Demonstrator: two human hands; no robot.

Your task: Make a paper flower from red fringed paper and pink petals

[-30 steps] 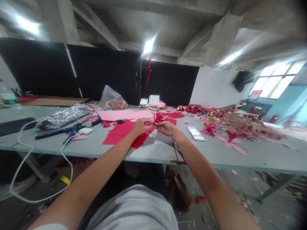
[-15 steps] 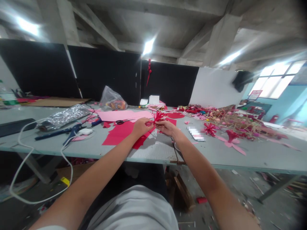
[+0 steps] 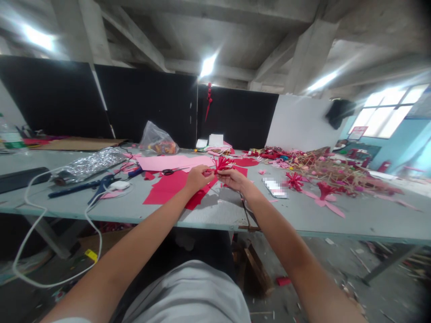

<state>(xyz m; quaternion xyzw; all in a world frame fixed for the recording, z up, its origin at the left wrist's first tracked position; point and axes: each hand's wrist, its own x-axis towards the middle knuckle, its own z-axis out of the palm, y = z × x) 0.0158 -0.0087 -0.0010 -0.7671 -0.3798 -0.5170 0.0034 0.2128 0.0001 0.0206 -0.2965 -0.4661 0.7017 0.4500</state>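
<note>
At a long gray work surface (image 3: pixel 215 215), a person's left hand (image 3: pixel 198 178) and right hand (image 3: pixel 233 179), both curled nearly closed, pinch a fringed red paper flower (image 3: pixel 222 164) between them, its tuft lying nearer the right hand.

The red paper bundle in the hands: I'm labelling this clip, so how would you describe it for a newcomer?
On the long grey table, find the red paper sheets near the middle. The spiky red paper bundle sits between the left hand and right hand; unlike the similar red burst to the right, it is held up.
</note>
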